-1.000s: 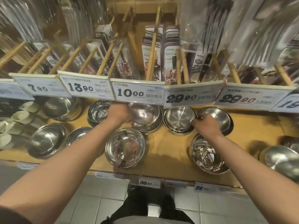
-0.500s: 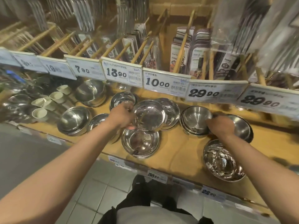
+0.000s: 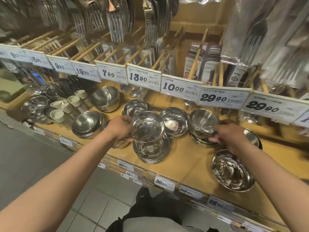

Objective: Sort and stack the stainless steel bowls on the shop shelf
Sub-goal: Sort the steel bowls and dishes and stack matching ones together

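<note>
Several stainless steel bowls stand on a wooden shop shelf (image 3: 187,158). My left hand (image 3: 119,129) grips the rim of a shiny steel bowl (image 3: 148,128), held in the air above a stack of wide shallow bowls (image 3: 151,150). My right hand (image 3: 229,136) grips a deeper steel bowl (image 3: 203,122), tilted up off the bowls under it (image 3: 203,141). Between the two held bowls sits a bowl with a white patch inside (image 3: 174,122). A large mirror-bright bowl (image 3: 231,173) rests near the shelf's front edge on the right.
More bowl stacks stand to the left (image 3: 87,123), (image 3: 106,98), (image 3: 135,106), beside white cups (image 3: 66,104). Price tags (image 3: 180,87) hang along the rail just above the bowls, with packaged cutlery on pegs behind. Tiled floor lies below.
My view has swung left. My left hand has lifted its bowl out over the front stack, and my right hand has tilted up and raised a deep bowl from its stack.
</note>
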`<move>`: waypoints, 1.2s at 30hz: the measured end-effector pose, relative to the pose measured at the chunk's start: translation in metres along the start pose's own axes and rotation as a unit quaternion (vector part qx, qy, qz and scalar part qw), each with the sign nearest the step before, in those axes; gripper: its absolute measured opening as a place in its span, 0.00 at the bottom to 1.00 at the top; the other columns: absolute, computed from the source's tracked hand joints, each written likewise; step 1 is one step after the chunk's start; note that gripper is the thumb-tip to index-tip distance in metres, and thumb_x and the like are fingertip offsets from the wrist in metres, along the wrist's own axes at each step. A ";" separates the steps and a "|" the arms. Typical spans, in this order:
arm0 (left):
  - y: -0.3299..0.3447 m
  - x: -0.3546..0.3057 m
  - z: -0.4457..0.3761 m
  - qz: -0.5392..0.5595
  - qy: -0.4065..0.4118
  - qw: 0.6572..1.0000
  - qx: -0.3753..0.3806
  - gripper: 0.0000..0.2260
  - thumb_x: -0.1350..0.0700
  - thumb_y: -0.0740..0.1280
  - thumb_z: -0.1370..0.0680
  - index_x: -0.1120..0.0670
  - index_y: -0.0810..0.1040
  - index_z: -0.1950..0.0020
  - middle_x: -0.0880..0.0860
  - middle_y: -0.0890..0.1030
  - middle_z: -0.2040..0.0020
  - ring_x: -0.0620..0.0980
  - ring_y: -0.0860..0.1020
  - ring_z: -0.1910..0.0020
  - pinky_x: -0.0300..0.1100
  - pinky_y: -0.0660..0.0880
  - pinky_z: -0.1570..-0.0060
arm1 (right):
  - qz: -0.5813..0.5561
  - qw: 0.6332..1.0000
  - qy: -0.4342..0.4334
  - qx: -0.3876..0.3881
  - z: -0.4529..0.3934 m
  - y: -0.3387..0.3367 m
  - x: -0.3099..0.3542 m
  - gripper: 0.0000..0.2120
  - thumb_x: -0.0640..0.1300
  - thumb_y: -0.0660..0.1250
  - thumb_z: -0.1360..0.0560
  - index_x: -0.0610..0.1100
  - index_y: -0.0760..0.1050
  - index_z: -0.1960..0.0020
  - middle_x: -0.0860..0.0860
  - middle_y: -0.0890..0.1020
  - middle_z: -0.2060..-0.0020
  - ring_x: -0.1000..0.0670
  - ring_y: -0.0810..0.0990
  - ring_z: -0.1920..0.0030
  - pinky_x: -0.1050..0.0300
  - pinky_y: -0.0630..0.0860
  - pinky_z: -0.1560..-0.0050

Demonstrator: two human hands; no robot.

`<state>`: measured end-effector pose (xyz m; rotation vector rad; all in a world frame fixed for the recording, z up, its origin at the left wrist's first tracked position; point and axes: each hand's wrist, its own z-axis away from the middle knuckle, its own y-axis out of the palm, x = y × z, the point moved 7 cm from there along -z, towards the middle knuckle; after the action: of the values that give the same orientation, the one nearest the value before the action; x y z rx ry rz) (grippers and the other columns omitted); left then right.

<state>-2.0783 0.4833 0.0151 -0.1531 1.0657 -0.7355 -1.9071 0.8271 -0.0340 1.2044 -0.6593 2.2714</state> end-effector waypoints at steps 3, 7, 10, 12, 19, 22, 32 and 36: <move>-0.004 0.007 0.011 0.021 0.002 1.000 0.000 0.11 0.65 0.67 0.21 0.59 0.78 0.39 0.65 0.84 0.52 0.57 0.80 0.59 0.38 0.79 0.75 | -0.012 0.999 -0.004 0.041 0.025 0.009 0.000 0.12 0.33 0.70 0.23 0.34 0.74 0.41 0.39 0.80 0.61 0.47 0.84 0.71 0.57 0.84 0.70; -0.008 0.012 0.024 0.036 0.018 0.999 -0.016 0.09 0.62 0.71 0.22 0.58 0.80 0.42 0.61 0.85 0.59 0.53 0.82 0.65 0.40 0.81 0.72 | -0.046 0.997 -0.011 0.056 0.058 0.017 -0.012 0.08 0.32 0.70 0.24 0.38 0.74 0.47 0.34 0.80 0.46 0.35 0.85 0.50 0.50 0.86 0.61; -0.001 0.017 0.029 0.048 0.018 0.999 -0.015 0.09 0.62 0.71 0.22 0.58 0.79 0.42 0.59 0.85 0.60 0.51 0.83 0.68 0.39 0.79 0.74 | -0.045 0.997 0.013 0.058 0.074 0.022 -0.033 0.13 0.33 0.70 0.23 0.38 0.73 0.40 0.37 0.79 0.42 0.38 0.85 0.49 0.52 0.86 0.59; 0.010 0.017 0.031 0.052 0.017 0.998 -0.002 0.11 0.66 0.70 0.23 0.57 0.79 0.41 0.58 0.85 0.56 0.52 0.84 0.63 0.40 0.81 0.73 | -0.052 0.998 0.018 0.040 0.084 0.016 -0.045 0.15 0.33 0.70 0.23 0.41 0.74 0.39 0.41 0.79 0.42 0.42 0.84 0.51 0.50 0.86 0.58; 0.079 -0.007 0.030 0.018 0.069 0.992 0.105 0.07 0.65 0.70 0.22 0.54 0.80 0.50 0.57 0.87 0.59 0.55 0.86 0.65 0.44 0.83 0.69 | -0.126 0.990 0.002 -0.064 0.127 -0.062 -0.076 0.10 0.34 0.72 0.25 0.40 0.78 0.45 0.40 0.86 0.54 0.44 0.88 0.62 0.57 0.82 0.69; 0.113 -0.018 0.036 -0.001 0.082 0.985 0.153 0.08 0.65 0.70 0.22 0.54 0.80 0.47 0.60 0.85 0.51 0.59 0.86 0.57 0.47 0.84 0.63 | -0.138 0.981 0.014 -0.139 0.154 -0.110 -0.093 0.13 0.31 0.70 0.26 0.42 0.80 0.43 0.40 0.86 0.50 0.45 0.88 0.58 0.56 0.83 0.66; 0.201 -0.038 0.079 -0.010 0.099 0.974 0.202 0.10 0.64 0.70 0.22 0.55 0.77 0.42 0.54 0.83 0.58 0.47 0.84 0.70 0.41 0.82 0.69 | -0.124 0.948 0.026 -0.290 0.188 -0.262 -0.126 0.13 0.29 0.66 0.24 0.36 0.81 0.41 0.40 0.82 0.51 0.45 0.82 0.62 0.59 0.81 0.72; 0.227 -0.042 0.089 -0.017 0.095 0.981 0.171 0.10 0.63 0.70 0.22 0.56 0.78 0.41 0.53 0.81 0.56 0.45 0.83 0.72 0.40 0.82 0.70 | -0.065 0.958 0.051 -0.274 0.161 -0.288 -0.138 0.15 0.30 0.67 0.24 0.38 0.80 0.38 0.39 0.82 0.47 0.42 0.84 0.61 0.58 0.81 0.71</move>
<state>-1.9080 0.6605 -0.0119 0.1982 1.1012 -0.9670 -1.5633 0.9236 -0.0168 0.8249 -1.0466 1.8473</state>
